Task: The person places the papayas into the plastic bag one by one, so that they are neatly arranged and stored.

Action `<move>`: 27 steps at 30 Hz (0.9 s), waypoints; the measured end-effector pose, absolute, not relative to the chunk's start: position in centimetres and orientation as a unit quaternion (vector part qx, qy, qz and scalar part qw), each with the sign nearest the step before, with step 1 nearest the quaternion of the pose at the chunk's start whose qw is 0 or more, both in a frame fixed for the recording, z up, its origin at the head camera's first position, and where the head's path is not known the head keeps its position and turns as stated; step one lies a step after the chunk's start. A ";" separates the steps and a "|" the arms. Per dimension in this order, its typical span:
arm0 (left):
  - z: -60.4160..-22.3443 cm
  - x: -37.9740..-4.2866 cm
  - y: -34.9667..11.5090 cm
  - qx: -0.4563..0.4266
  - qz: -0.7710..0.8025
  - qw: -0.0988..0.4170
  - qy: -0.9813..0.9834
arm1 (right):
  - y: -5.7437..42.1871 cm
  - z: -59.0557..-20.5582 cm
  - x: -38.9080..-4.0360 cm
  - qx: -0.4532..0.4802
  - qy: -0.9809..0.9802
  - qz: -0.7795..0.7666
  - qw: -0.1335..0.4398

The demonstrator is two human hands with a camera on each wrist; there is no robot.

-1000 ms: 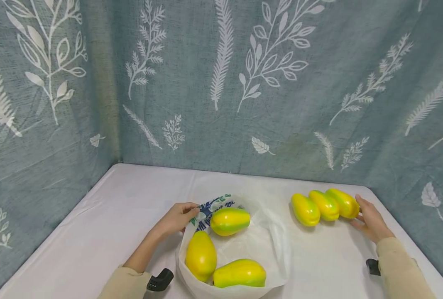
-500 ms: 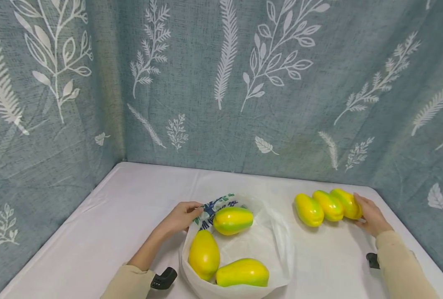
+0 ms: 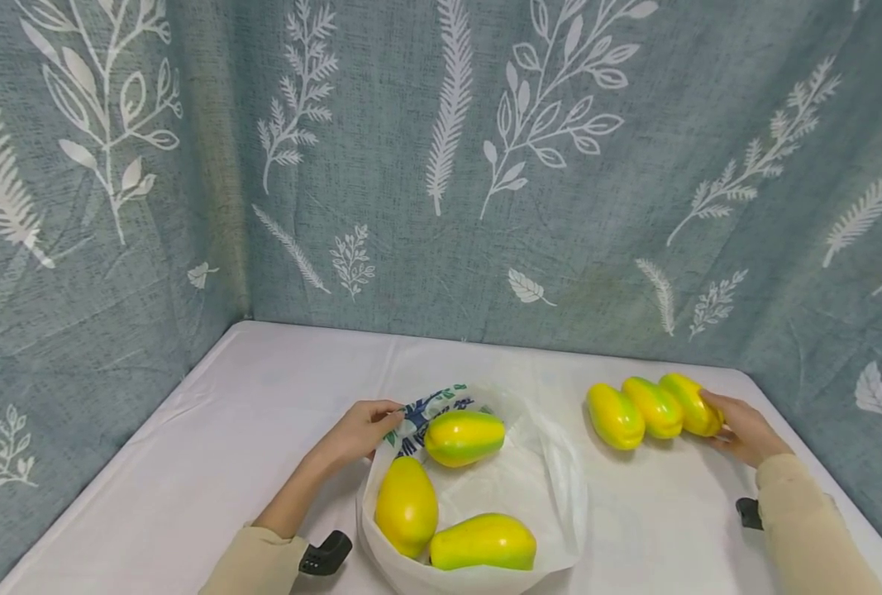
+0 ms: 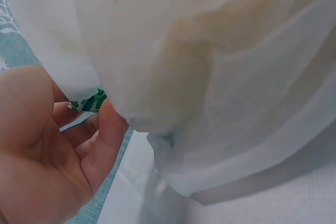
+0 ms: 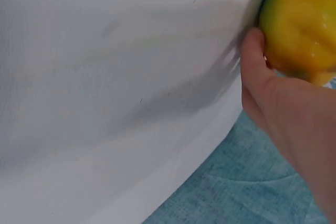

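My left hand (image 3: 360, 430) pinches the left rim of a white plastic bag (image 3: 565, 504) that stands wide open; the left wrist view shows its thumb and fingers on a green-printed edge (image 4: 90, 101). Inside the bag lie a yellow-green papaya (image 3: 464, 438), a yellower papaya (image 3: 407, 507) and another papaya (image 3: 483, 543). To the right, three papayas lie side by side in a row. My right hand (image 3: 747, 428) holds the rightmost papaya (image 3: 684, 401) at its right end, with fingers over the top and the thumb lower down. The same papaya (image 5: 300, 24) partly hides the fingers in the right wrist view.
The left papaya (image 3: 615, 416) and middle papaya (image 3: 653, 406) of the row lie against each other, close to the held one. A white cloth covers the table (image 3: 277, 364). Blue-grey leaf-patterned curtains (image 3: 381, 165) hang behind and beside it.
My right hand has moved in over the rightmost papaya, its fingers further round the end. The left hand keeps its place on the bag. The head view has shifted slightly.
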State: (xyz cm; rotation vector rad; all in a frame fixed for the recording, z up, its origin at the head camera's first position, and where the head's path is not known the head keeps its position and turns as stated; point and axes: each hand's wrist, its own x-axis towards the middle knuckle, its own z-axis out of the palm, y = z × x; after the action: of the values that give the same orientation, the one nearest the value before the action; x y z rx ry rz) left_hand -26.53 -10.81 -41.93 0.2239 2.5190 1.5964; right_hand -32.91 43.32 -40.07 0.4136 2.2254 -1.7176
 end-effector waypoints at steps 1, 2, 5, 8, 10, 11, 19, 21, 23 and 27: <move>-41.9 -26.5 -10.8 0.076 0.532 0.075 0.840 | 43.5 -40.1 -32.9 0.142 0.775 -0.596 0.156; -41.9 -26.5 -10.8 0.076 0.532 0.076 0.840 | 43.7 -40.2 -32.9 0.143 0.774 -0.595 0.161; -42.0 -26.5 -10.8 0.078 0.533 0.076 0.839 | 44.1 -40.4 -32.8 0.151 0.770 -0.596 0.172; -42.0 -26.4 -10.8 0.078 0.534 0.075 0.839 | 44.3 -40.6 -32.4 0.150 0.759 -0.608 0.178; -42.1 -26.4 -10.8 0.077 0.534 0.074 0.839 | 44.5 -40.6 -32.1 0.148 0.751 -0.620 0.175; -42.1 -26.4 -10.8 0.077 0.534 0.074 0.839 | 44.7 -40.7 -32.0 0.148 0.744 -0.629 0.172; -42.0 -26.4 -10.9 0.077 0.536 0.077 0.837 | 45.8 -39.7 -30.8 0.162 0.661 -0.722 0.123; -41.9 -26.4 -10.9 0.077 0.538 0.078 0.836 | 45.7 -39.3 -30.6 0.156 0.636 -0.747 0.118; -41.8 -26.4 -10.9 0.075 0.539 0.080 0.835 | 45.5 -38.9 -30.4 0.149 0.624 -0.758 0.115; -41.7 -26.3 -10.9 0.069 0.540 0.081 0.835 | 44.7 -38.4 -30.2 0.131 0.622 -0.765 0.104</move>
State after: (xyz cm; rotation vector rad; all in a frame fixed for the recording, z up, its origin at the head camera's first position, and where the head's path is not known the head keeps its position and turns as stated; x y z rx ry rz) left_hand -26.28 -10.89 -41.69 0.2064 2.4965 1.6129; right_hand -30.20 44.75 -38.38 0.3875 1.8334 -2.2561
